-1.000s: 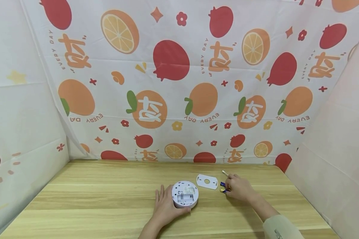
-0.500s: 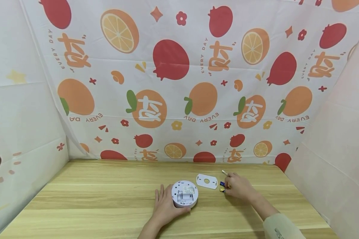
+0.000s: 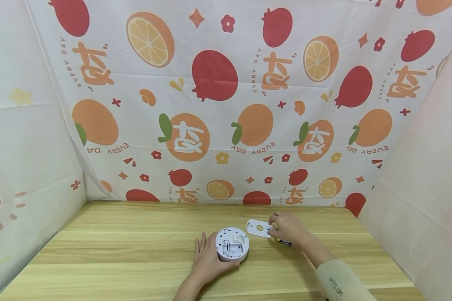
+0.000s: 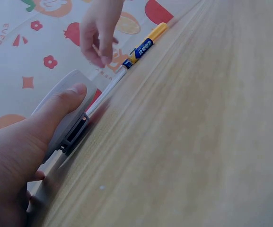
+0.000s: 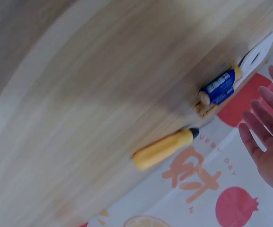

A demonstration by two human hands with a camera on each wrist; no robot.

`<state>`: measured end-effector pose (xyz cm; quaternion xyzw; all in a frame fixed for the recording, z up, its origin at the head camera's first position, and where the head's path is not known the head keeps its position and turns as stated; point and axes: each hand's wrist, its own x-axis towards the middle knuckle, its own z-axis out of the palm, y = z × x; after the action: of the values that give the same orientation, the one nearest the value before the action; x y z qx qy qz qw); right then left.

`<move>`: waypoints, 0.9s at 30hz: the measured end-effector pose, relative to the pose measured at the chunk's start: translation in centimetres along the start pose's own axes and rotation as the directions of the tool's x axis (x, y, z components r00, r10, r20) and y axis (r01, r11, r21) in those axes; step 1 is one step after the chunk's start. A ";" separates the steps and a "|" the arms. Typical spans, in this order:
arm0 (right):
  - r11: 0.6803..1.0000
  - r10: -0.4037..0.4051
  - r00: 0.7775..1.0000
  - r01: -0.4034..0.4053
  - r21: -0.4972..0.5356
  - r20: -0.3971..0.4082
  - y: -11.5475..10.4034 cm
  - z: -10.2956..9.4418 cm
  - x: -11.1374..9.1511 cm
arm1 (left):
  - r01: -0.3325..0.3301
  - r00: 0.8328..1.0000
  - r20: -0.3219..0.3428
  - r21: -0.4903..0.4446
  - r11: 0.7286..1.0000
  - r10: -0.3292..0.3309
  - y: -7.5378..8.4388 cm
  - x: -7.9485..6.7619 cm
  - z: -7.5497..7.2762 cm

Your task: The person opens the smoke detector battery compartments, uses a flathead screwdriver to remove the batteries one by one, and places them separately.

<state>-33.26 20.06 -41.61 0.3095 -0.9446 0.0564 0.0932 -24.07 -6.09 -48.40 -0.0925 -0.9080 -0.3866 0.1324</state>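
Note:
My left hand [image 3: 210,260] grips a round white smoke alarm [image 3: 231,243] that lies back-up on the table, its battery compartment uncovered. In the left wrist view the thumb lies along the alarm's side [image 4: 70,123]. My right hand [image 3: 289,229] is over the right end of a white mounting plate [image 3: 253,228], its fingers loose and holding nothing. The right wrist view shows that hand [image 5: 271,142] with fingers apart. Blue-and-yellow batteries [image 5: 220,89] lie together beside the plate [image 5: 259,56]. In the head view the hand hides most of them.
A screwdriver with a yellow handle [image 5: 162,149] lies near the batteries, hidden behind the right hand in the head view. The wood-grain table [image 3: 135,251] ends at a fruit-print cloth [image 3: 218,104], with pale cloths on both sides.
My right hand has moved left from the batteries and screwdriver to the plate's right end. The screwdriver tip is now hidden in the head view. My left hand and the smoke alarm stay put.

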 end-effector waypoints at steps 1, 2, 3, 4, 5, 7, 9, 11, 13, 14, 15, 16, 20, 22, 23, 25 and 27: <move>1.000 0.000 1.000 -0.001 0.005 0.006 -0.1 0.3 0.4 | -0.001 1.000 -0.002 0.002 1.000 0.001 0.0 0.0 0.0; 1.000 0.003 1.000 -0.003 0.009 0.015 -0.1 0.7 0.7 | -0.001 1.000 -0.004 0.002 1.000 0.001 -0.1 0.0 0.0; 1.000 0.010 1.000 -0.011 0.018 0.025 -0.2 1.0 1.1 | -0.002 1.000 -0.006 0.003 1.000 0.002 -0.1 0.0 0.0; 0.999 0.023 0.999 -0.024 0.023 0.043 -0.2 1.4 1.4 | -0.003 1.000 -0.007 0.005 1.000 0.003 -0.1 0.0 0.0; 0.999 0.035 0.998 -0.037 0.036 0.059 -0.2 1.8 1.6 | -0.005 1.000 -0.008 0.005 1.000 0.005 0.0 0.0 0.0; 0.996 0.059 0.995 -0.065 0.063 0.085 -0.3 2.3 2.0 | -0.009 1.000 -0.011 0.007 1.000 0.009 0.0 0.0 0.0; 0.992 0.078 0.992 -0.087 0.087 0.102 -0.4 2.7 2.2 | -0.013 1.000 -0.010 0.005 1.000 0.013 -0.1 0.0 0.1; 0.991 0.086 0.991 -0.095 0.090 0.105 -0.5 2.9 2.3 | -0.015 1.000 -0.011 0.005 1.000 0.015 -0.1 0.0 0.1; 0.993 0.082 0.992 -0.089 0.072 0.093 -0.6 2.9 2.3 | -0.017 1.000 -0.014 0.003 1.000 0.017 -0.1 0.1 0.2; 0.994 0.079 0.993 -0.084 0.065 0.083 -0.7 2.9 2.3 | -0.017 1.000 -0.014 0.003 1.000 0.017 -0.1 0.1 0.2; 0.995 0.072 0.995 -0.077 0.059 0.074 -0.7 2.9 2.3 | -0.015 1.000 -0.016 0.004 1.000 0.015 -0.1 0.1 0.2; 0.996 0.069 0.995 -0.073 0.056 0.067 -0.8 2.9 2.2 | -0.014 1.000 -0.018 0.003 1.000 0.014 -0.1 0.1 0.1; 0.998 0.058 0.997 -0.060 0.035 0.058 -0.9 2.9 2.3 | -0.005 1.000 -0.011 -0.005 1.000 0.005 -0.1 0.1 0.0; 0.998 0.054 0.997 -0.055 0.021 0.061 -0.9 3.0 2.3 | -0.006 1.000 -0.008 -0.007 1.000 0.006 -0.1 0.1 0.0; 0.999 0.051 0.997 -0.051 0.010 0.061 -0.9 3.0 2.3 | -0.007 1.000 -0.006 -0.005 1.000 0.007 -0.1 0.0 0.0; 0.999 0.039 0.997 -0.039 -0.011 0.060 -0.9 3.0 2.3 | -0.011 1.000 -0.008 0.001 1.000 0.011 -0.1 0.0 0.1; 1.000 0.029 0.998 -0.029 -0.012 0.050 -0.9 3.0 2.2 | -0.016 1.000 -0.013 0.007 1.000 0.016 -0.1 0.0 0.1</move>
<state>-34.88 17.59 -43.99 0.2965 -0.9514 0.0446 0.0705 -24.11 -6.05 -48.55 -0.0968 -0.9077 -0.3831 0.1415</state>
